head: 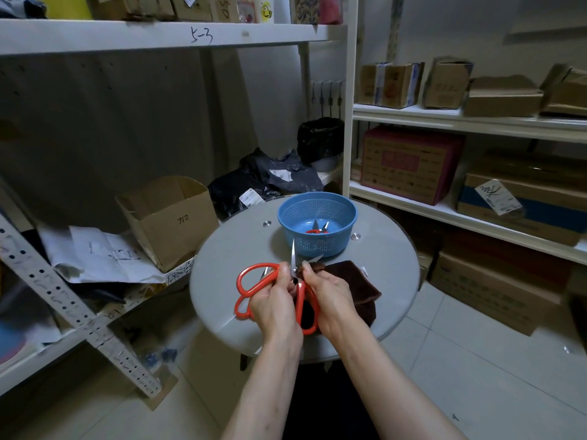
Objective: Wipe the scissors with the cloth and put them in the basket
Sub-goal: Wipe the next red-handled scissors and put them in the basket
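Observation:
My left hand point(272, 301) grips a pair of red-handled scissors point(293, 256) over the round grey table point(228, 249). Their blades are spread and point at the blue basket point(317, 246), and a red handle loop shows between my hands. My right hand point(332, 295) pinches a corner of the brown cloth point(355, 281) against the blades near the pivot. The rest of the cloth lies on the table under that hand. More red scissor loops point(251, 281) stick out left of my left hand; I cannot tell if they are held. A small red-handled pair point(317, 231) lies in the basket.
An open cardboard box point(168, 217) and papers sit on the low shelf to the left. Dark bags point(263, 182) lie behind the table. White shelves with cartons point(409, 163) stand on the right. The floor is tiled.

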